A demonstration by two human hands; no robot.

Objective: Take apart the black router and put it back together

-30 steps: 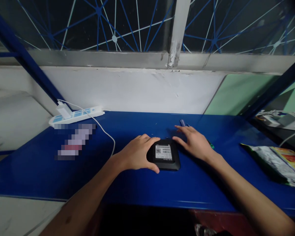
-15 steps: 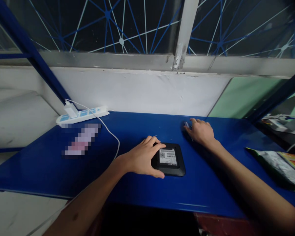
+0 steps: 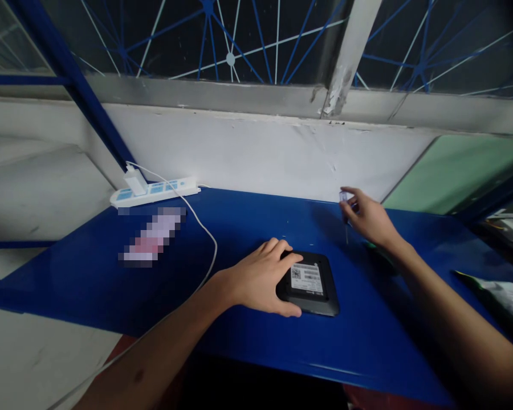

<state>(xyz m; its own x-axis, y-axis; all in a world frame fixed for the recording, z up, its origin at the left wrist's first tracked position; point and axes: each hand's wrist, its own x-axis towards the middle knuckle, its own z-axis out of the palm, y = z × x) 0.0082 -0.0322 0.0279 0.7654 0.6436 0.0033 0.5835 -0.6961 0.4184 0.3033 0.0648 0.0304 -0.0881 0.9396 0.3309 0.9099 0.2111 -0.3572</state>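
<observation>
A flat black electronic device lies on the blue table, its white label with a square code facing up. My left hand grips its left end, thumb at the near edge and fingers over the far side. Above the table, to the right and farther back, my right hand is closed on a small screwdriver. Its clear handle is pinched between thumb and fingers, with the thin shaft pointing down. The tip hangs apart from the device.
At the back left a white power strip carries a plugged-in charger, whose white cable runs past my left arm. A blurred-out pinkish item lies nearby. A dark object with green shows under my right wrist. A shiny packet lies right.
My right hand has lifted from the table with the screwdriver, now upright in its fingers. My left hand stays on the device. The whole view has shifted slightly.
</observation>
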